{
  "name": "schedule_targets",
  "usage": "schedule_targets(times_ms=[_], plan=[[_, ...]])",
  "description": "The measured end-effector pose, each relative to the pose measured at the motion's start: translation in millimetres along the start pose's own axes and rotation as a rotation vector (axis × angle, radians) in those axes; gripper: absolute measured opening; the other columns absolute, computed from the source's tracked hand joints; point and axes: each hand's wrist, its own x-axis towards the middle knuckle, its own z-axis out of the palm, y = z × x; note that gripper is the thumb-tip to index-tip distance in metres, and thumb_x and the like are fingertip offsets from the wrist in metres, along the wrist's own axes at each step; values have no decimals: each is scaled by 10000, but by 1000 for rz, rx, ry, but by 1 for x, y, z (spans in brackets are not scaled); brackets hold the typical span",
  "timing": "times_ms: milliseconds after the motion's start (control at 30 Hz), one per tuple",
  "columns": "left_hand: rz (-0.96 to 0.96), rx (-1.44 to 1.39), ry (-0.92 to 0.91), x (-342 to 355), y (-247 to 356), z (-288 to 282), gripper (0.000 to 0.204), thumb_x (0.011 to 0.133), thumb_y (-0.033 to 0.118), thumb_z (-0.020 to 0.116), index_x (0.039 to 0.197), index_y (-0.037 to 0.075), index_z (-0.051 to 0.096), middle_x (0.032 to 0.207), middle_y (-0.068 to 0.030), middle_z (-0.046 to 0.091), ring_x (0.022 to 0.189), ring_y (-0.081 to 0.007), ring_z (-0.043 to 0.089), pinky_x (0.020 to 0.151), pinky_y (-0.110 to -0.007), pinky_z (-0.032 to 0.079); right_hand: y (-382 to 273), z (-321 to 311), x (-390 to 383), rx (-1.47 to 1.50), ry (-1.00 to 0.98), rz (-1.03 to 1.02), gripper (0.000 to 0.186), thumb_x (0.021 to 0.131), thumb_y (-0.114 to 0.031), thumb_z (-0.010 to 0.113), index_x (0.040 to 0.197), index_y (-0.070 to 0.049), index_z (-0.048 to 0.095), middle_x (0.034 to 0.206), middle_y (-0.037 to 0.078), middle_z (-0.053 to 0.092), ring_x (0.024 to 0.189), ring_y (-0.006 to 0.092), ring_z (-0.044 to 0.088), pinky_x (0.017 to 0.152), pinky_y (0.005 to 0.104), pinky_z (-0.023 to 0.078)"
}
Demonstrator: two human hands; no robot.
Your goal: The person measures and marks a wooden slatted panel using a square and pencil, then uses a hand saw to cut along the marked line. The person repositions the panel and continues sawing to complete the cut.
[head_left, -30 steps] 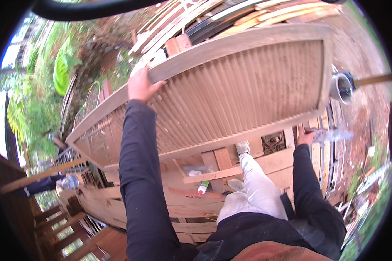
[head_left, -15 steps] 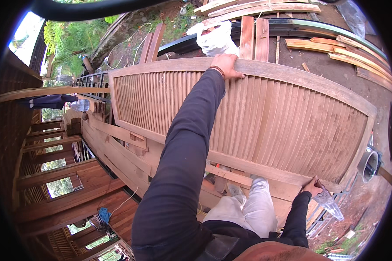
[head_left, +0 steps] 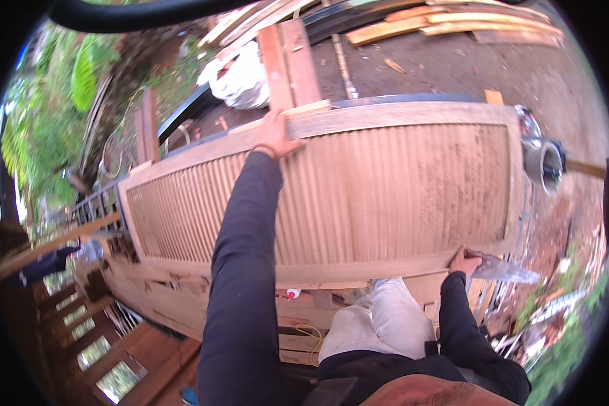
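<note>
A long wooden louvered panel [head_left: 392, 196] in a plain frame lies across in front of me. My left hand [head_left: 277, 135] reaches to its far rail, fingers over the outer edge and thumb on the face. On the near rail, toward the right end, my right hand [head_left: 465, 261] grips the edge; its fingers are partly hidden. A shiny, pale, see-through piece [head_left: 507, 269] sticks out to the right beside that hand. I cannot tell its kind, or whether the hand holds it.
Beneath the panel are wooden boards [head_left: 176, 298]. Beyond it stand two reddish planks [head_left: 289, 64] and a white plastic sack [head_left: 237, 81]. Stacked timber [head_left: 453, 27] lies at the far right. A round grey metal fitting [head_left: 551, 167] sits off the panel's right end.
The view has turned, so the panel now runs more level across it, its right end higher in view. Both hands keep their places on the rails.
</note>
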Motion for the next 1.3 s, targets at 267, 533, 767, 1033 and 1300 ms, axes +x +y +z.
schedule_targets(times_ms=[267,533,767,1033,1300], plan=[[-276,-36,-33,-3,35,14,831,813,442,810,1405,-44,487,1416,-274,523,1361,-420,482,1159,-464,393,-16,-10,-12,-178,1,108,648,870,-356,802,1227,82,484,1215,281,587,1153,433,606,996,463,498],[-275,-40,46,-12,19,33,765,839,420,772,1377,-56,509,1381,-268,543,1315,-415,506,1118,-478,414,-63,-77,-43,246,80,-308,514,952,-95,713,1381,38,464,1364,258,570,1257,377,592,1030,443,484],[-27,-233,241,54,108,55,411,960,300,636,1227,-12,647,1205,-234,675,1185,-408,607,1051,-473,465,-173,-117,-94,429,-84,-577,169,947,-40,712,1080,-12,612,968,103,655,793,175,622,688,295,502],[-226,25,-189,133,211,64,657,1058,535,310,1100,80,781,1073,-243,741,1054,-427,700,961,-504,522,-204,-52,-131,654,-529,-489,200,906,-134,807,956,-27,645,778,80,618,666,161,595,623,301,481],[-230,95,-175,130,217,69,677,1036,630,319,1083,164,808,1030,-208,762,1027,-402,720,912,-484,548,-208,-33,-126,660,-491,-441,242,904,-185,824,931,-27,643,728,69,620,607,166,605,581,314,480]])
